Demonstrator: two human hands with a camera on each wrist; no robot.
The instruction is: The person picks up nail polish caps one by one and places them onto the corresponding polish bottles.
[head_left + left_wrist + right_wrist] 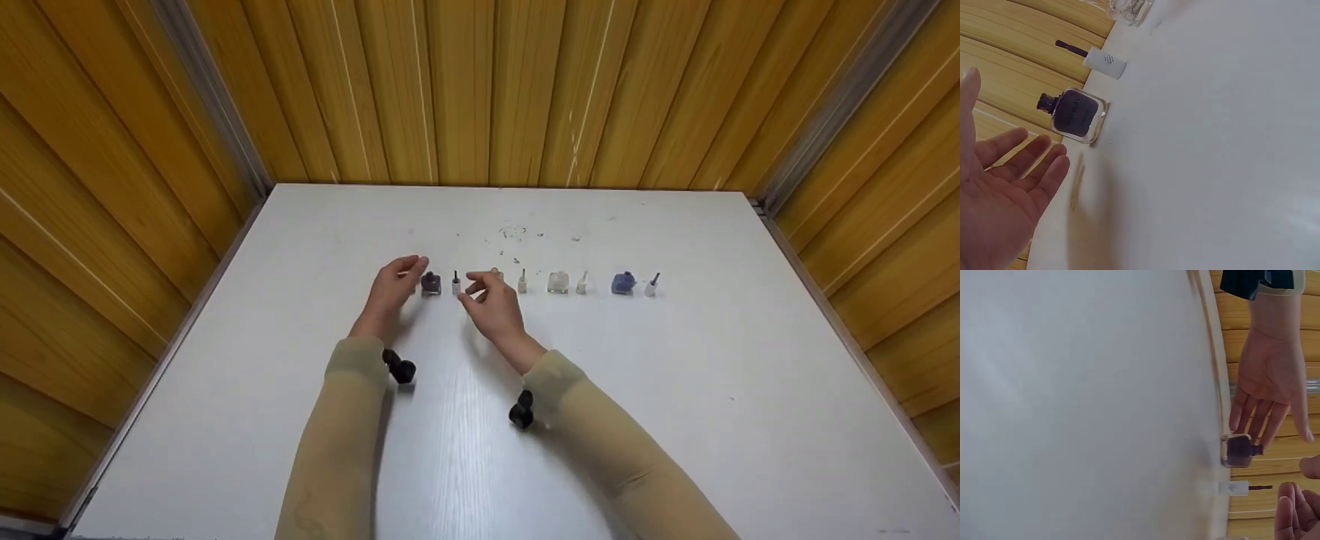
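Note:
An uncapped nail polish bottle (431,284) with dark purple polish stands upright on the white table. To its right is a white brush cap (456,288), standing with its dark brush upward. My left hand (392,290) is just left of the bottle, fingers extended and palm facing it; the left wrist view shows a small gap between the fingertips and the bottle (1076,115). Beside the brush cap hovers my right hand (495,306), fingers loosely bent, thumb apart from them, nothing in between. In the right wrist view the cap (1238,488) stands free of both hands.
Further right along the row stand a partly hidden bottle (495,271), its brush cap (523,284), a pale bottle (558,283) with its cap (582,286), and a blue-purple bottle (622,284) with its cap (651,289). Small dark specks mark the table (600,420) behind the row.

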